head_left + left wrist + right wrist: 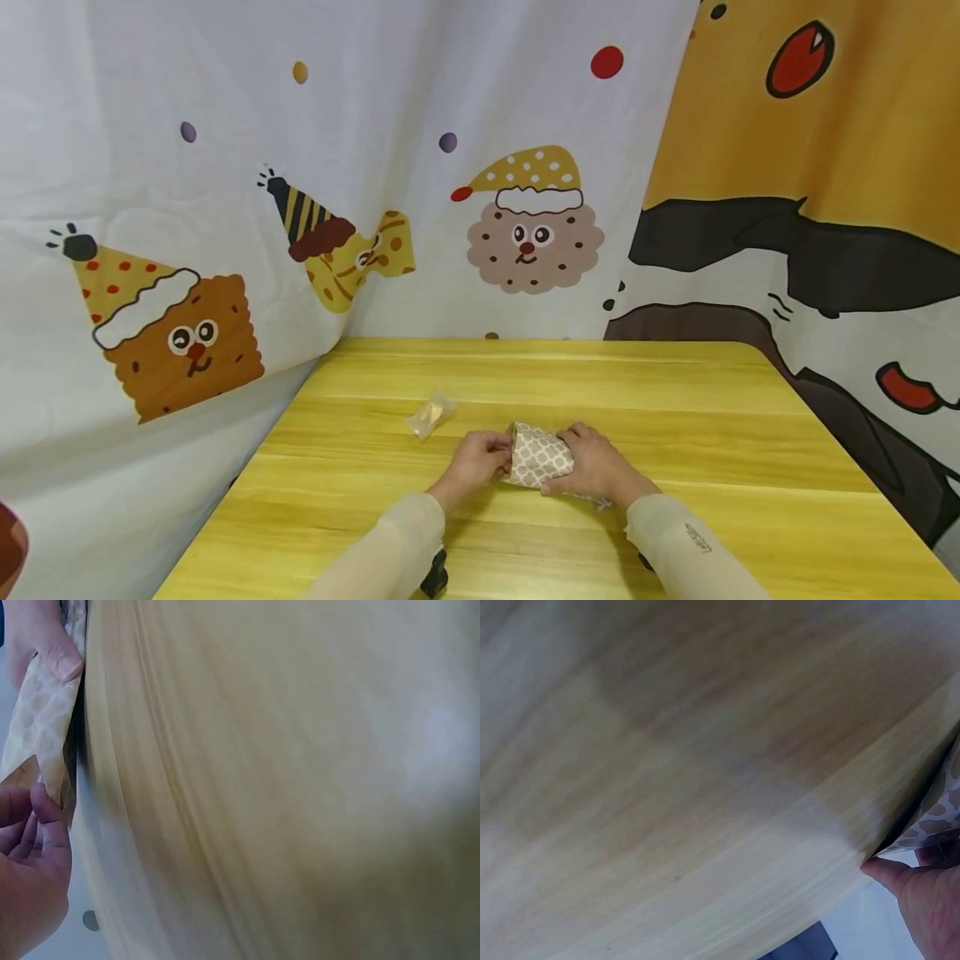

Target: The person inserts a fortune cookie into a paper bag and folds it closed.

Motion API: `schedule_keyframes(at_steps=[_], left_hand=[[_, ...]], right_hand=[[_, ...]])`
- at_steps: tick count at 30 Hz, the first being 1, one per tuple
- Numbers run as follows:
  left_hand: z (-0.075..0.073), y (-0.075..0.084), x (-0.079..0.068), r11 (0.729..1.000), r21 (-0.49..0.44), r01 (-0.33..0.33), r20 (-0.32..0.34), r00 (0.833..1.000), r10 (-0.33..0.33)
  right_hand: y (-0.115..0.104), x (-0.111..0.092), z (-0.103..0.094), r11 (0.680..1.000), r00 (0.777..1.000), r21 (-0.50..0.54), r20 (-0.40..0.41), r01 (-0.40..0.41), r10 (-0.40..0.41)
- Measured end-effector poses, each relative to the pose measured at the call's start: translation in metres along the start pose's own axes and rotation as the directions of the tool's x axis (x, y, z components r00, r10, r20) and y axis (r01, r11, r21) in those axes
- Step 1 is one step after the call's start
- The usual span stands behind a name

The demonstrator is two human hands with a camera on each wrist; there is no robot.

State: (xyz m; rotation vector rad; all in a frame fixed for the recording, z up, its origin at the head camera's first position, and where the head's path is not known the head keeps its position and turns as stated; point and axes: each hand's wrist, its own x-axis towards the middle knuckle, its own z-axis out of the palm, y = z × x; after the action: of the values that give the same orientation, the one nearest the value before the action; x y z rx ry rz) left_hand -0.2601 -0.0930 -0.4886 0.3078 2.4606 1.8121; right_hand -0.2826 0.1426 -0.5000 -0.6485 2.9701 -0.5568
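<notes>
A patterned pouch point(540, 455) is pinched by the left hand's point(478, 457) closed fingers, gripped farther right by the right hand's point(597, 468) wider-spread fingers.

Cartoon drapes point(397, 100) behind a yellow table point(675, 392) show a curtained space.

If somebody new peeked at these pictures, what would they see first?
Probably the funny cartoon faces on the white curtain behind the table: a square biscuit at the left and a round cookie near the middle, both in party hats. Next, the patterned bag on the table, held between the left hand and right hand.
</notes>
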Motion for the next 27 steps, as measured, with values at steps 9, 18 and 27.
schedule_keyframes(at_steps=[9, 18, 27], left_hand=[[-0.011, 0.005, -0.006, 0.999, -0.027, -0.017, -0.021, 1.0, 0.016], [-0.063, -0.005, 0.001, 0.989, 0.144, -0.017, -0.183, 0.982, 0.043], [-0.123, -0.026, 0.002, 0.971, 0.202, 0.13, -0.335, 0.941, -0.056]], right_hand=[[-0.001, -0.002, 0.0, 1.0, 1.0, 0.01, -0.023, 0.016, -0.016], [-0.002, -0.003, -0.003, 1.0, 1.0, 0.015, -0.011, 0.013, -0.013], [-0.003, -0.005, -0.004, 1.0, 1.0, 0.016, -0.006, 0.01, -0.01]])
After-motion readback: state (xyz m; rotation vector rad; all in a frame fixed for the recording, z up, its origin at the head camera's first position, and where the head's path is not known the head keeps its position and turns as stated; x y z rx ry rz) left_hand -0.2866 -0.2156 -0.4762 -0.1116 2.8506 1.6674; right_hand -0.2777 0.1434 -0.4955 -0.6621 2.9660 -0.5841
